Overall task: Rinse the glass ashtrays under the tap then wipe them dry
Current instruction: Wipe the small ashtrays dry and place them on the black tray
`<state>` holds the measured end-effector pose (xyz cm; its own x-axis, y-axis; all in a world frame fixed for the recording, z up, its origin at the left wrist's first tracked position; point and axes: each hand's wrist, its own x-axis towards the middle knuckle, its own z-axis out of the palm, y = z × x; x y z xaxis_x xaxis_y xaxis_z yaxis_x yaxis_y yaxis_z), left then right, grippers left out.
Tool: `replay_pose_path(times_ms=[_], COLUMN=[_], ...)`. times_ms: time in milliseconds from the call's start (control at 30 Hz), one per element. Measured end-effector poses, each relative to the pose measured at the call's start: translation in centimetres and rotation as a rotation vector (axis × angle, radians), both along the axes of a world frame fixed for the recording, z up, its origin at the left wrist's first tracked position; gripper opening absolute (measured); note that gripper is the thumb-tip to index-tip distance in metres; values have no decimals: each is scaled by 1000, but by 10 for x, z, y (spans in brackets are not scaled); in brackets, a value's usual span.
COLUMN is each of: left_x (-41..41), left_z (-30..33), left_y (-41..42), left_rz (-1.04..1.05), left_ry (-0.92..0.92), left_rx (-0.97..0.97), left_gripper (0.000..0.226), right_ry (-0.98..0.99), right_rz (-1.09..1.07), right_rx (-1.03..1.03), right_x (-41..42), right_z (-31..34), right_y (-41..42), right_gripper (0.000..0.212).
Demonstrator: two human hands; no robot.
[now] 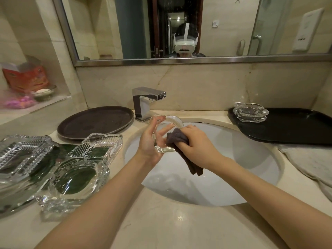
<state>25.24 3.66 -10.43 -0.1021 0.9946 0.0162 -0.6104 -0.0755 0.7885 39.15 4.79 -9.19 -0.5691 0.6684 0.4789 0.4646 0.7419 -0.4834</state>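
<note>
Far left, wall niche: red carton, small dish in front of it, pink blur below, not identifiable.

Left worktop: cluster of glass ashtrays on a dark-green tray. Ribbed rectangular ashtray at the far left; a second ribbed rectangular ashtray nearer the basin; a rounded ashtray in front, with another glass piece below it, shape unclear. Behind them, round dark plate.

Centre: chrome tap, no water visible. Below it, white basin.

Left hand over the basin, grip curled around the held ashtray, which stands tilted on edge, thumb side toward the tap, fingers seen through the glass.

Right hand: grip bunched around a dark grey cloth, pressing it against the held ashtray; the loose end of the cloth hangs down over the basin.

Right worktop: black tray with stacked ashtrays at its back-left corner. Pale towel lies just in front of the tray.

Above: mirror.
</note>
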Motion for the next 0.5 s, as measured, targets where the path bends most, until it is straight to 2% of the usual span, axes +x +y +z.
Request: replay_pose_path(times_ms=[67, 133, 200, 267, 300, 433, 500], left_x=[3, 4, 6, 9, 12, 37, 54], left_z=[0, 2, 5, 8, 11, 26, 36], left_y=[2, 3, 3, 4, 5, 21, 34], left_rz=[5, -8, -13, 4, 12, 46, 33], left_ry=[7, 36, 83, 110, 109, 59, 34], left_rx=[-4, -3, -16, -47, -61, -151, -185], left_gripper=[54, 34, 29, 33, 32, 27, 27], right_ry=[69, 279, 446, 444, 421, 439, 445], right_rz=[-8, -95, -214, -321, -346, -229, -191], right_rx=[-163, -265, -304, -336, -396, -778, -882], right_x=[0, 4, 13, 28, 37, 64, 79], right_z=[3, 8, 16, 23, 26, 37, 42], right_y=[0, 7, 18, 28, 30, 31, 34], right_gripper=[25, 28, 24, 11, 16, 13, 13])
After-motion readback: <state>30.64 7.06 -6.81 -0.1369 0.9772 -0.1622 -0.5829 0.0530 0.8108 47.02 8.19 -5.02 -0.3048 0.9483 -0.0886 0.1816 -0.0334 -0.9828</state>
